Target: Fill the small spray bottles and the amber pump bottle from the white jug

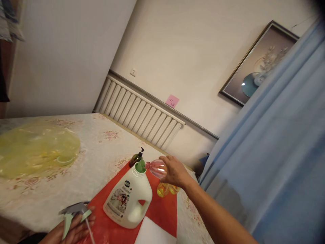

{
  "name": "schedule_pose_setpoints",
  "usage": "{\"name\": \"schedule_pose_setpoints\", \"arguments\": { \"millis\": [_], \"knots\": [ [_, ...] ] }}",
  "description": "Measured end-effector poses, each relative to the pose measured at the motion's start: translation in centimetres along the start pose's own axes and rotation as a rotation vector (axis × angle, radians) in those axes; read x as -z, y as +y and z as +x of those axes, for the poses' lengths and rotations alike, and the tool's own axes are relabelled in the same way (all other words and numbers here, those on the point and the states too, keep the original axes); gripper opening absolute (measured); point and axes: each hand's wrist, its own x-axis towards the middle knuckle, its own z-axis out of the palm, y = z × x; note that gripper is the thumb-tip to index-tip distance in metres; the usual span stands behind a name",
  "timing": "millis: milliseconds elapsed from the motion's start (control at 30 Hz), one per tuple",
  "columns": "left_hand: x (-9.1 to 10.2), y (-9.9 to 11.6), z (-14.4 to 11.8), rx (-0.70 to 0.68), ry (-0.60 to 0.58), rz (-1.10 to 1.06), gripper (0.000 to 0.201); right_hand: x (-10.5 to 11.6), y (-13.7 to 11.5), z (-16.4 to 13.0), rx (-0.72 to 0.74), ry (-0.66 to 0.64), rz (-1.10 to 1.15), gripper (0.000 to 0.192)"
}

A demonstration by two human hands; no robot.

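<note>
Tilted on its side, a clear pinkish plastic bottle (156,168) is in the grasp of my right hand (175,172), its neck pointing left at the mouth of a large detergent jug (142,206). The jug is pale, with a handle and printed label, and its opening has a green insert. Whether liquid is flowing cannot be made out. My left hand (72,232), somewhat blurred at the lower left, holds a grey and green trigger spray head (76,208) with a thin clear tube. Both jug and left hand are over a red mat (162,206).
A dark pump bottle (134,160) stands behind the jug, and yellow see-through containers (162,190) are beneath my right hand. A white sheet or pad (153,234) lies in front. On the left of the flowered tablecloth (99,156) is a yellow translucent bag (38,149). A blue curtain (286,142) hangs right.
</note>
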Motion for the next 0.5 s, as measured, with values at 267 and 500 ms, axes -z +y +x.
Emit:
{"name": "schedule_pose_setpoints", "arguments": {
  "millis": [267, 500],
  "knots": [
    [-0.01, 0.12, -0.15, -0.005, -0.002, 0.008, 0.057, 0.51, -0.09, -0.07, -0.002, -0.007, -0.028, 0.084],
    [-0.02, -0.11, 0.03, -0.015, 0.011, 0.005, 0.05, 0.8, -0.08, 0.02, 0.002, -0.018, -0.054, 0.084]
  ]
}}
